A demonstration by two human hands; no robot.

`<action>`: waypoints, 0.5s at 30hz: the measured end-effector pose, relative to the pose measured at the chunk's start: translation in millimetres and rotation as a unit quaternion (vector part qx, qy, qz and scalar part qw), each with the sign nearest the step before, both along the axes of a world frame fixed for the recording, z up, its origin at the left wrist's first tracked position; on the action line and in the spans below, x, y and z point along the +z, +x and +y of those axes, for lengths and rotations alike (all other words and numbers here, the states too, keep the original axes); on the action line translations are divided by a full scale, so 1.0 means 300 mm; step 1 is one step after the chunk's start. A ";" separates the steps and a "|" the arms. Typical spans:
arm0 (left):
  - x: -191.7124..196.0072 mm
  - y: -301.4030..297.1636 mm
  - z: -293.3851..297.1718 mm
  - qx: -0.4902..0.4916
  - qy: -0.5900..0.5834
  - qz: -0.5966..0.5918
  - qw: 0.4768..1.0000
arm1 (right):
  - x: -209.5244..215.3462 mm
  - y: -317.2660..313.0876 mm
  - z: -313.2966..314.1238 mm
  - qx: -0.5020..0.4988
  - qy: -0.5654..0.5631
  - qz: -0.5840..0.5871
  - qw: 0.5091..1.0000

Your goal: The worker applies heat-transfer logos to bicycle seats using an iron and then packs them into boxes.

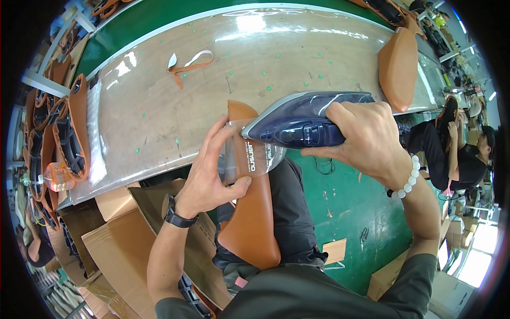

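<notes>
My right hand (pixel 366 135) grips a dark blue clothes iron (pixel 303 125) by its handle. The iron's tip points left and rests at a clear printed film (pixel 258 157). That film lies across a long, tan leather-covered piece (pixel 252 223), which stands tilted between my lap and the table edge. With thumb and fingers spread around its narrower part, my left hand (pixel 210 167) holds the piece and the film's left side. Part of the tan piece is hidden under the film, the iron and my left fingers.
A plastic-covered table (pixel 127 119) with a loose tan strip (pixel 190 66) spans the front. Another tan piece (pixel 398 69) stands at its right end; several hang on a rack (pixel 71 138) at left. Cardboard boxes (pixel 119 239) sit below left. A co-worker (pixel 459 154) sits at right.
</notes>
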State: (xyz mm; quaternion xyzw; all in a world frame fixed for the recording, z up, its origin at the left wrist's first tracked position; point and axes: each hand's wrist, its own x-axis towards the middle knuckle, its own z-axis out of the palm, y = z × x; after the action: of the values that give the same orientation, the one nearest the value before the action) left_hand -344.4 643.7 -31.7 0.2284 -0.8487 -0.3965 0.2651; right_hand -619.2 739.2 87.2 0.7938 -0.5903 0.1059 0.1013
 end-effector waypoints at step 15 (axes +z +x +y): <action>0.041 -0.004 -0.007 0.012 -0.016 -0.049 0.999 | -0.070 -0.032 -0.003 -0.096 -0.132 -0.116 0.980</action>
State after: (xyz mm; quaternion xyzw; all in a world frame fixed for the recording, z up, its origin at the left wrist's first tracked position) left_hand -345.5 641.6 -19.4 0.2536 -0.8640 -0.3683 0.2315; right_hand -628.8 738.4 66.4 0.6953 -0.6522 0.2642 0.1462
